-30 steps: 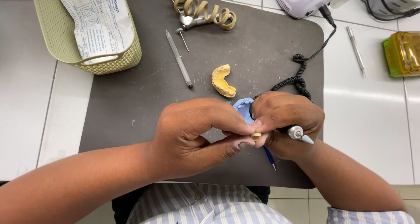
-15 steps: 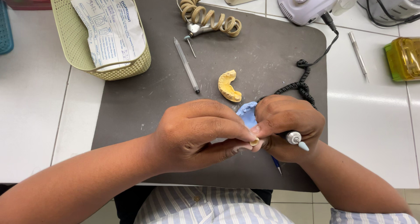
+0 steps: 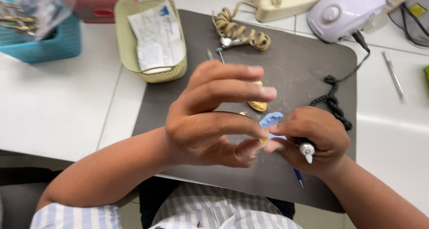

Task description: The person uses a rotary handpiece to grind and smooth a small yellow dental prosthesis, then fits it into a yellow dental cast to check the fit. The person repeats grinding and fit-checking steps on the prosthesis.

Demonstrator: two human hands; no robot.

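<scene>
Yellowish and small, the piece sits pinched at the fingertips of the left hand, just beside the right hand. The right hand is closed around a slim handpiece, its long axis crossing the palm, its near end pointing toward the person. A blue cast lies just behind both hands on the grey mat.

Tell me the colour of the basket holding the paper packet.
Pale yellow-green basket, seen in the head view, the only one, beside the dark mat.
</scene>
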